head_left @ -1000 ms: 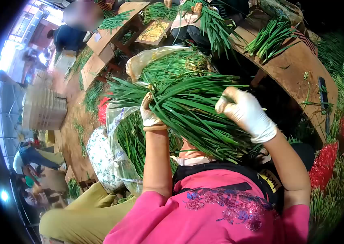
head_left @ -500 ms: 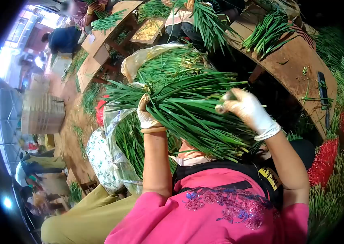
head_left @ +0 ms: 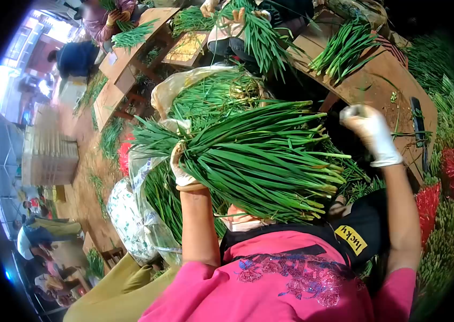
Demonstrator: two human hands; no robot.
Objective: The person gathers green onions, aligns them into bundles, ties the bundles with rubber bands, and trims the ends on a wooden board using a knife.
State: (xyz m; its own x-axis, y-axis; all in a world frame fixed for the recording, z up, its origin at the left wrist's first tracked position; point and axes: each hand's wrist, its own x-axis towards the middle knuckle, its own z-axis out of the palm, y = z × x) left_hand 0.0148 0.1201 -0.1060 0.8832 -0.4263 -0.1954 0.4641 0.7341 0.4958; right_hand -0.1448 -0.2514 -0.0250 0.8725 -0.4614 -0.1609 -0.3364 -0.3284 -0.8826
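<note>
A large bunch of garlic chives spreads across my lap, its leaf tips to the left and pale cut stem ends fanned out to the right. My left hand, in a whitish glove, is closed around the leafy part. To the right of the stem ends, near the edge of a wooden board table, hangs my gloved right hand, apart from the bunch. Its fingers are curled in and blurred by motion; I cannot tell what they hold. One pale stem sticks out farther than the others.
Beyond the bunch sits an open plastic sack of chives. On the table lie a loose chive pile and a dark, long-bladed tool. Red plastic ties are at the right. Co-workers' gloved hands handle chives opposite.
My right hand has moved away from the stem ends, to the right. My left hand keeps its hold on the chives, and the fan of stems shows more fully.
</note>
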